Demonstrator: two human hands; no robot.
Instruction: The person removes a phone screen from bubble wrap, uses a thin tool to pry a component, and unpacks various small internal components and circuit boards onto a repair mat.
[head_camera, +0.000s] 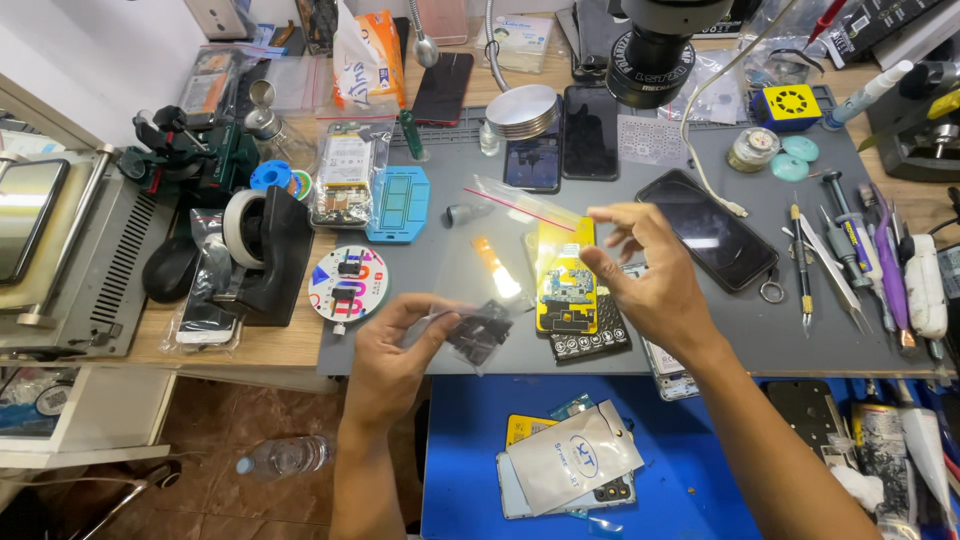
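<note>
A clear plastic bag (500, 262) hangs over the grey mat (420, 345), stretched between both hands; the left hand (392, 362), at seven o'clock, pinches its lower corner; the right hand (650, 275), at three o'clock, pinches its top edge between thumb and fingertips (600, 213); a small dark part (480, 332) sits inside beside the left thumb.

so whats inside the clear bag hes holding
The clear bag holds a small dark part at its lower corner, by the left hand. What kind of part can't be told.

left hand (392, 350): fingers pinched | right hand (648, 270): raised, fingertips pinching
</note>
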